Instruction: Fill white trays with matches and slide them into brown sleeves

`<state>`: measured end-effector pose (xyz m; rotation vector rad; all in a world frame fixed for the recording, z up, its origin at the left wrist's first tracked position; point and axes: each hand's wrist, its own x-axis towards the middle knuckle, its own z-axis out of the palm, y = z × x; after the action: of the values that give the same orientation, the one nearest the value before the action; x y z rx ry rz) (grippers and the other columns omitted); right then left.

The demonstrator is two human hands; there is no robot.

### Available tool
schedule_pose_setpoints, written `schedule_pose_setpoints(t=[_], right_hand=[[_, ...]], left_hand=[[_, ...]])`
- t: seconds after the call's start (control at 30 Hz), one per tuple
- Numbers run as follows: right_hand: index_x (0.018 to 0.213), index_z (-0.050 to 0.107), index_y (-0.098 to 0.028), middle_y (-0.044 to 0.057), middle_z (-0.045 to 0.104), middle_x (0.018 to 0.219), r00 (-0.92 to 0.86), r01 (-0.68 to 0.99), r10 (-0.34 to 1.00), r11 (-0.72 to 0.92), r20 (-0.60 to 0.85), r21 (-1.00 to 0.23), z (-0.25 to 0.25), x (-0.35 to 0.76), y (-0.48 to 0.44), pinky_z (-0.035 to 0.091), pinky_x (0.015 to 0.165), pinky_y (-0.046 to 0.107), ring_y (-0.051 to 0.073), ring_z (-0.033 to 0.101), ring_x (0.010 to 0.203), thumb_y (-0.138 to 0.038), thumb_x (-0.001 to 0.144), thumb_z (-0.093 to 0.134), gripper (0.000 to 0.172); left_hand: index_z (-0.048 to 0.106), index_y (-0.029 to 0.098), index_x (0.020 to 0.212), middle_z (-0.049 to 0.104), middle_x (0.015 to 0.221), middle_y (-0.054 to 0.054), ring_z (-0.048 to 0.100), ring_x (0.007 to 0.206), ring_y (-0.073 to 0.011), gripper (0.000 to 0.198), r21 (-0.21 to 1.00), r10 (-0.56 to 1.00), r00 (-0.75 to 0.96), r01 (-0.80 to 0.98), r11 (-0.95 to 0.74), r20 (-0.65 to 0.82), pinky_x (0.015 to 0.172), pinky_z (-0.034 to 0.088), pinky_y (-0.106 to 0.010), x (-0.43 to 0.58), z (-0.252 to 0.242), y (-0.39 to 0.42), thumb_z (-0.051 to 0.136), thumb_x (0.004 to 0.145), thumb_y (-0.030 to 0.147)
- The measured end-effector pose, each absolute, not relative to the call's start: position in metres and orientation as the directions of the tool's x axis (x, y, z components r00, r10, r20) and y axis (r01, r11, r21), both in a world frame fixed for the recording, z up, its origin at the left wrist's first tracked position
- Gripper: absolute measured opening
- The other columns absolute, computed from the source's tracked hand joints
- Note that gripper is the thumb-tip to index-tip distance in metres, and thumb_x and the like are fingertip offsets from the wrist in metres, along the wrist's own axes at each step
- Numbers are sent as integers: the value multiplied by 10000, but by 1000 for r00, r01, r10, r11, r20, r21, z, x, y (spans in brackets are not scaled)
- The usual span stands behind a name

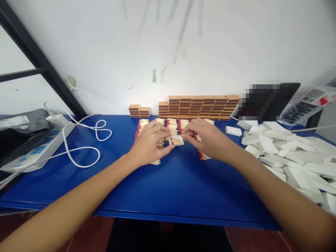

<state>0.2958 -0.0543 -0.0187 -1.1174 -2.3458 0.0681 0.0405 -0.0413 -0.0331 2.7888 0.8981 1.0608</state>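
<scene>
A small white matchbox tray (178, 144) with red-tipped matches (176, 140) lying in it is above the blue table, held at its left end between the thumb and fingers of my left hand (151, 142). My right hand (203, 137) is closed, its thumb and fingertips drawn together at the tray's right end. Whether a match is between those fingertips is hidden. Under and behind both hands lie rows of loose matches (172, 125) with red heads, partly covered by the fingers.
Stacked brown matchboxes (203, 106) line the wall, with a smaller stack (139, 111) to their left. A heap of white trays (288, 147) covers the table's right side near a dark tablet-like object (287, 101). White cable (81, 148) and a power strip (39, 148) lie left.
</scene>
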Motion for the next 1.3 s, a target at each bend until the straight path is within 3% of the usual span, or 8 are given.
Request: schedule_pose_setpoints(t=[0.13,0.33,1.07,1.3], right_hand=[[850,673,-206,88,656,857,-494,768,780,598,384,-229,-21,307,-43,440,779,368,253,593,868,-259,1002,598,178],[894,754,-195,98,662,873,-544,782,800,593,253,-194,-38,309,-33,460,814,377,272,607,920,-205,955,648,123],[942,760,-191,91,649,855,-559,779,789,605,257,-165,-42,311,-30,441,758,367,258,582,866,-227,975,604,164],[847,718,-200,72,656,820,-539,771,808,587,238,-247,-38,304,-35,440,766,344,244,601,870,-185,943,643,123]], left_hand=[[790,229,1122,754,1131,-81,637,1163,-295,244,215,567,564,570,-793,600,1079,500,-521,37,-35,-38,792,924,371],[793,205,1102,756,1108,-84,625,1129,-299,273,212,593,489,629,-748,640,1016,516,-497,33,-34,-33,824,891,376],[783,195,1123,756,1120,-98,622,1145,-301,295,214,595,499,625,-751,630,1041,524,-511,36,-35,-36,824,893,376],[784,174,1121,757,1112,-95,627,1125,-299,297,193,580,502,626,-756,642,1021,519,-492,34,-35,-34,820,896,365]])
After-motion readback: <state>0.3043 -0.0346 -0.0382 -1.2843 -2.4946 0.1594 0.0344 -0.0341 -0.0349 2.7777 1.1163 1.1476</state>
